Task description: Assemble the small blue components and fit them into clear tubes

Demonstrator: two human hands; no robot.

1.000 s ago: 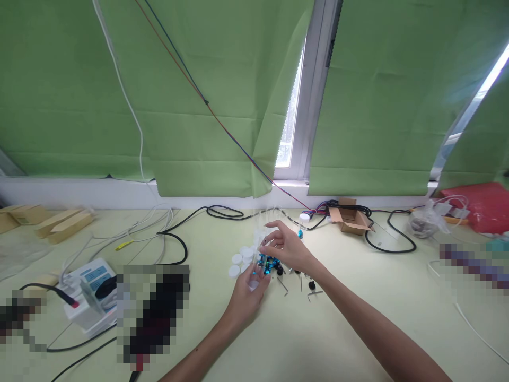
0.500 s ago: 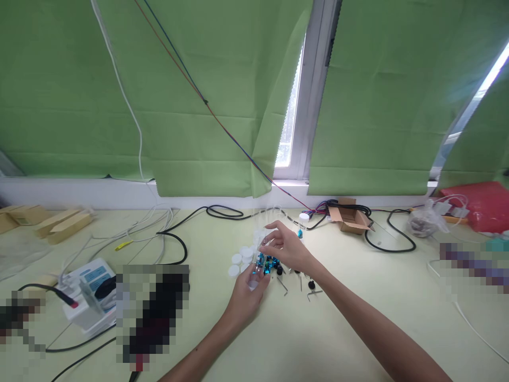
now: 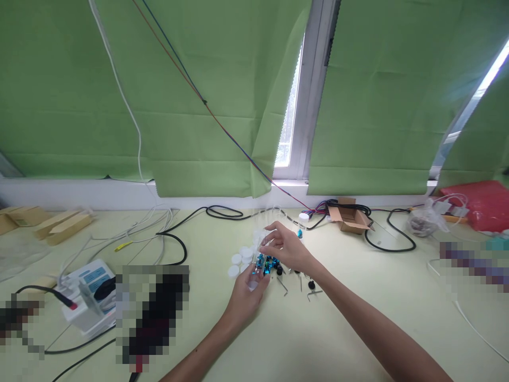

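Observation:
My left hand (image 3: 247, 292) is closed round the lower part of a clear bottle (image 3: 260, 261), held tilted over the table, and a white end shows in the palm. Blue colour shows through its wall; whether the blue piece is inside or behind cannot be told. At the bottle's upper end my right hand (image 3: 287, 248) curls its thumb and fingers round it. Small blue metal parts (image 3: 274, 261) lie just behind and right of the bottle, with black knobs (image 3: 312, 285) and L-shaped hex keys (image 3: 282, 286). White caps (image 3: 236, 259) lie left of my hands.
A capped clear bottle (image 3: 303, 219) with a blue piece inside stands behind my right hand. More clear bottles (image 3: 272, 214) stand at the back. An open cardboard box (image 3: 350, 218) and black cables (image 3: 225, 212) lie near the wall. A white power strip (image 3: 89, 294) is at left.
Almost nothing differs. Both hands keep their places on the bottle, and the view has shifted very slightly.

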